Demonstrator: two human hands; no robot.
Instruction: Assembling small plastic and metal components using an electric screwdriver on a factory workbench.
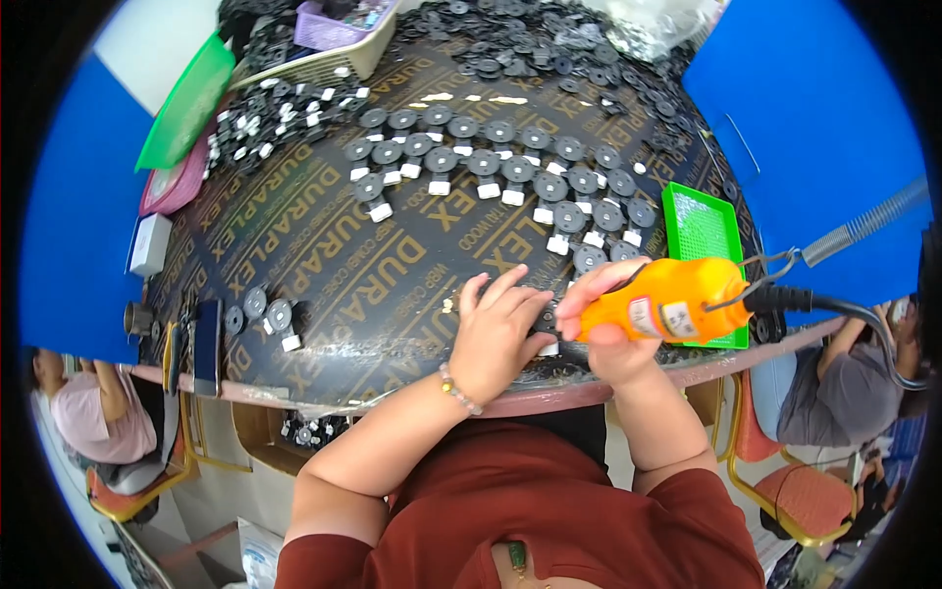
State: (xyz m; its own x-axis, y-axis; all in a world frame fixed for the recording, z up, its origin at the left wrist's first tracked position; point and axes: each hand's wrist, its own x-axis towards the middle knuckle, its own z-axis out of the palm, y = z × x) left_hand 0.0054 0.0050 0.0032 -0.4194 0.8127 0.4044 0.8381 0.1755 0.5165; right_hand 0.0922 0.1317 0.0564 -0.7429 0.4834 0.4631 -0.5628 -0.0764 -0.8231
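Close to the table's rounded front edge, the left hand [500,329] leans over a small dark part [547,320] with a bit of white at its lower end. Thumb and index finger come narrowly together at this part while the other fingers fan out; whether they pinch it or merely steady it cannot be told. The right hand [620,355] is wrapped around a smooth, bulging orange power tool [677,297], its narrow nose pointing left toward the part, though actual contact is hidden. Pale paper labels sit on the plastic shell, and a ribbed black cable [844,306] and a tightly wound metal spring [868,228] lead off its rear. Round beads form a bracelet [459,391] on the left wrist.

Beyond the hands, matte black discs with blocky white ends [486,162] stand in curved rows across the glossy, gold-printed tabletop [392,334]. A perforated green plastic tray [702,224] lies to the right. Farther back, loose black pieces [530,39] spread in a heap, and a cream basket [353,61] holds a lilac one [334,27].
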